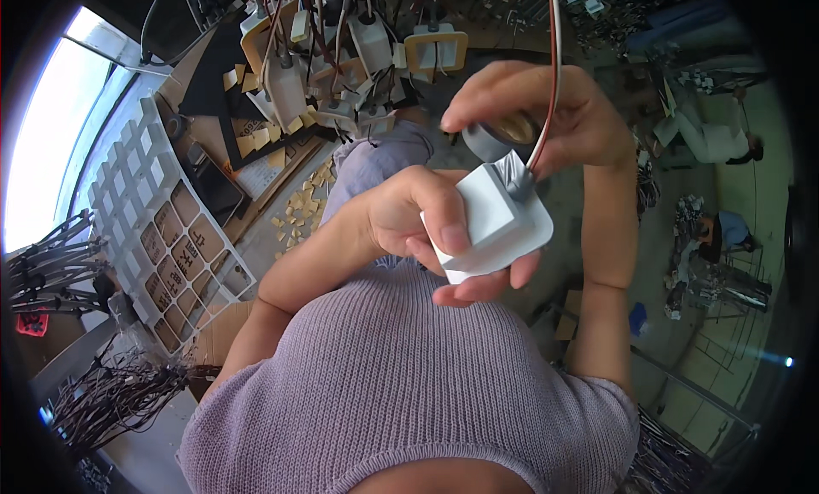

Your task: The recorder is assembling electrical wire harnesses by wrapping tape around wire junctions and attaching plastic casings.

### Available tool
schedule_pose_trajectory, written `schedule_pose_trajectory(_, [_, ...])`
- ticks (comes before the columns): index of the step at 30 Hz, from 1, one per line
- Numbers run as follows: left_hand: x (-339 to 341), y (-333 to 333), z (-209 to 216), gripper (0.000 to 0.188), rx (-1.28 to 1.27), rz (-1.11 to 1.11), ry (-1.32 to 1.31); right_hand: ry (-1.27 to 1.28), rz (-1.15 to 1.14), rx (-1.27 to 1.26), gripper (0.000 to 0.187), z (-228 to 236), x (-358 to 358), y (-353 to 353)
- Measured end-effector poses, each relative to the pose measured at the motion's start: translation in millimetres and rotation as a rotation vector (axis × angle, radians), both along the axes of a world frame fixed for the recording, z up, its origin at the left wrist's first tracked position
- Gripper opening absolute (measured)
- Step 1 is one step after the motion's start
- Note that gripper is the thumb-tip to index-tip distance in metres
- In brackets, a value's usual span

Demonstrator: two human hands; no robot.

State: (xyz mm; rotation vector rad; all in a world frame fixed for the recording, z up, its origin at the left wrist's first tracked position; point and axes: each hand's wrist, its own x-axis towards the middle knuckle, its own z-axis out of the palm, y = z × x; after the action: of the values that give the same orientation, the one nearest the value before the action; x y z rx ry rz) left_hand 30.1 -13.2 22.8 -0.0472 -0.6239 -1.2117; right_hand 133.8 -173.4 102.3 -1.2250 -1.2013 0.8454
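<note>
My left hand [418, 212] grips a white square plastic housing [485, 214] with a raised block on a flat flange, thumb on top and fingers beneath. A strip of shiny grey tape [514, 173] covers the corner where thin red and white wires [554, 63] come out and run upward. Just beyond the housing, my right hand [584, 110] curls around a roll of grey tape [488, 144] with a brownish core. The roll sits close to the taped corner. Whether tape still joins the roll to the housing is hard to make out.
Several similar housings [371, 46] with cables hang ahead. A white grid tray [149, 178] of pieces stands at left, near small tan foam pieces [303, 200] on the floor. Cable bundles [111, 400] lie lower left. Two people [725, 144] are far right.
</note>
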Motion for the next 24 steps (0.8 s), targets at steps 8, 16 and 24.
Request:
schedule_pose_trajectory(8, [0, 6, -2, 0.054, 0.115, 0.019, 0.057, -0.549, -0.014, -0.035, 0.029, 15, 2, 2])
schedule_pose_trajectory(16, [11, 20, 3, 0.038, 0.567, 0.613, -0.220, -0.634, -0.248, -0.455, 0.028, 26, -15, -16])
schedule_pose_trajectory(24, [13, 12, -2, 0.044, 1.302, 1.841, -0.868, 0.123, -0.695, -0.636, 0.059, 44, -75, 13])
